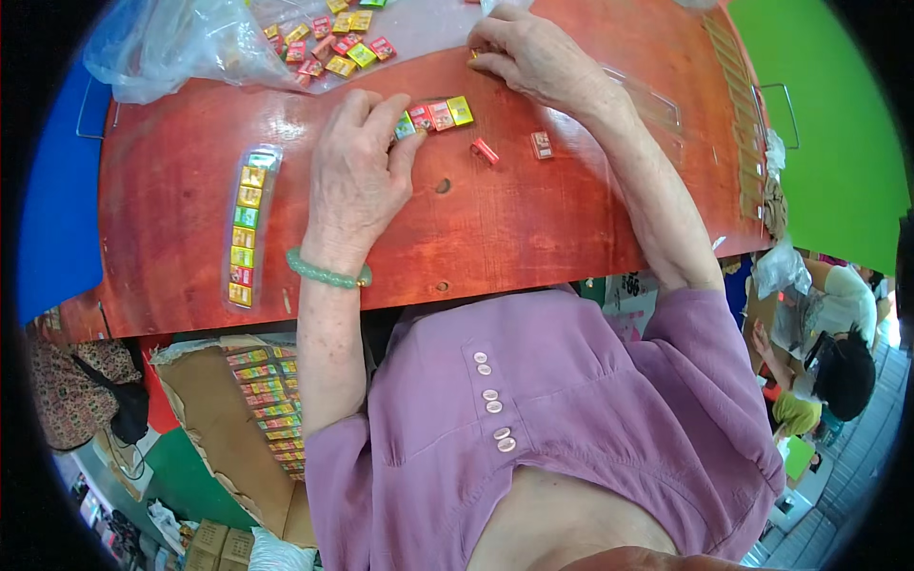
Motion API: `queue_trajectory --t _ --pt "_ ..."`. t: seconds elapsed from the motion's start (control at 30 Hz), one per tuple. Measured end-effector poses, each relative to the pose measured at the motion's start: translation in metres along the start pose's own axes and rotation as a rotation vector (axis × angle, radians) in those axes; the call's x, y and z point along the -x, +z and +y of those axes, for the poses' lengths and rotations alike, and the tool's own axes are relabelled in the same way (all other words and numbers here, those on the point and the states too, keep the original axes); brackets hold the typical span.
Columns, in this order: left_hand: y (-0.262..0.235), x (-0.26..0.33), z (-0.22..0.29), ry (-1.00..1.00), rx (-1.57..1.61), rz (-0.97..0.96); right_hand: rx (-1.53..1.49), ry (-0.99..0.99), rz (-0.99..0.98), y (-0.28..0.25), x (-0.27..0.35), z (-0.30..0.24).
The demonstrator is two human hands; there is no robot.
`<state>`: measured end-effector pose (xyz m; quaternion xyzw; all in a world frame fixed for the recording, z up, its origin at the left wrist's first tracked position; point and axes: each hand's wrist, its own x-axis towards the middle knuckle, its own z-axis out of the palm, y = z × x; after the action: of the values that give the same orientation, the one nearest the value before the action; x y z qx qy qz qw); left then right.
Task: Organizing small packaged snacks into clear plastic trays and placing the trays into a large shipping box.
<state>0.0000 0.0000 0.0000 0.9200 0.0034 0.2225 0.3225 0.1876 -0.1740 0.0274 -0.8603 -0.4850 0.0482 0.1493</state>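
Note:
My left hand [362,157] is closed on one end of a row of small boxes [440,117], coloured green, red and yellow, sitting in a narrow clear tray. Farther right, my right hand [538,59] has its thumb and fingers pinched together; a small yellow bit shows at the tips, mostly hidden. Below the row lie a loose red box [485,151] and another small red-and-white box [542,145]. To the left stands a filled clear tray [248,228] holding several little boxes in a line.
Loose small boxes [341,48] lie in a heap on clear plastic at the far side, beside a plastic bag [171,57]. Clear trays [738,114] lie at the table's right. An opened carton [214,419] with filled packs stands below left. Another person [828,333] is at right.

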Motion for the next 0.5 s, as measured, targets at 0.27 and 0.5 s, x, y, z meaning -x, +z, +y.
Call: queue_trajectory --t 0.27,0.5 --pt "0.003 0.003 0.002 0.064 -0.083 0.058 -0.230 0.154 0.152 -0.011 0.037 -0.007" --pt "0.005 0.002 0.003 0.061 -0.084 0.046 -0.250 0.169 0.231 0.002 0.055 -0.034"
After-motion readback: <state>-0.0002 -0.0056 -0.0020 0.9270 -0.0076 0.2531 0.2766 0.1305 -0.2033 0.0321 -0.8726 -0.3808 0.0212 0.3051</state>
